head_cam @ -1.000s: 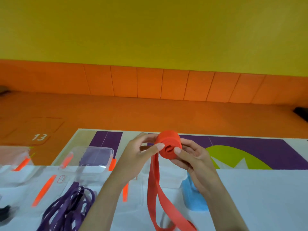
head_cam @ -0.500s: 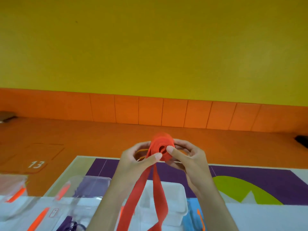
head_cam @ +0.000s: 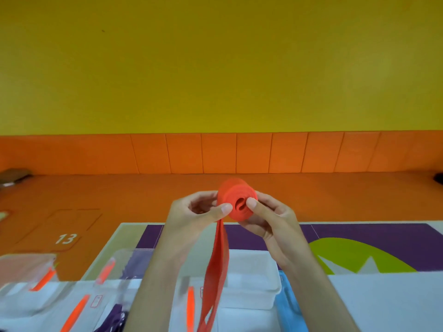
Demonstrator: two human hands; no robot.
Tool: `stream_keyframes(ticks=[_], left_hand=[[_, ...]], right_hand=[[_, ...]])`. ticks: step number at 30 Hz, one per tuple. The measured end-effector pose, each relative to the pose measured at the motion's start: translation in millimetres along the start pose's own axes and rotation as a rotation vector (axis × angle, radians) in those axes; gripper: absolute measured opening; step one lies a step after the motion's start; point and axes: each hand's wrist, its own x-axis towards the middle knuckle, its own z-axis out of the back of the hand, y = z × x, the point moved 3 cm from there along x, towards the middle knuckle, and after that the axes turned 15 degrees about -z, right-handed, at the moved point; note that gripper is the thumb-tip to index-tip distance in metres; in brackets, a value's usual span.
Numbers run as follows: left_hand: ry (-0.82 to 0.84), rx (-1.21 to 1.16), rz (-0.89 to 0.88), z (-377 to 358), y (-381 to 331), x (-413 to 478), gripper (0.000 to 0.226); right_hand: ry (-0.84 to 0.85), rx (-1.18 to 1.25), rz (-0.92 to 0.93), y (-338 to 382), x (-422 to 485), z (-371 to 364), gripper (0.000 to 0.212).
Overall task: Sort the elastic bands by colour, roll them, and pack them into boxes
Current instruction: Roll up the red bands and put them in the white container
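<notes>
A red elastic band (head_cam: 236, 202) is wound into a thick roll held up in front of me, above the table's far edge. My left hand (head_cam: 196, 216) grips the roll's left side with the thumb on its face. My right hand (head_cam: 271, 219) holds the right side, thumb pressed beside the roll's centre hole. The unrolled tail of the red band (head_cam: 215, 271) hangs straight down between my forearms to the table. Purple bands (head_cam: 115, 317) lie at the bottom left and a blue band (head_cam: 287, 307) at the bottom right, both partly cut off.
Clear plastic boxes with orange clips stand on the white table: one at far left (head_cam: 26, 269), one left of centre (head_cam: 124, 262), and a white-looking one (head_cam: 251, 279) under my arms. A purple and green mat (head_cam: 359, 245) lies beyond, on an orange floor.
The view has shifted, lowering after an upward tilt. My hands have kept turning the red roll; the hanging tail is shorter than a second ago.
</notes>
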Motion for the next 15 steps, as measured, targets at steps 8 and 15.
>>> stream_keyframes(ticks=[8, 15], left_hand=[[-0.067, -0.095, -0.079, -14.2, 8.2, -16.4, 0.039], [-0.039, -0.163, -0.038, -24.6, 34.8, -27.4, 0.056]], right_hand=[[-0.044, 0.058, 0.017, -6.7, -10.7, 3.2, 0.074], [-0.054, -0.098, -0.049, -20.3, -19.2, 31.8, 0.057]])
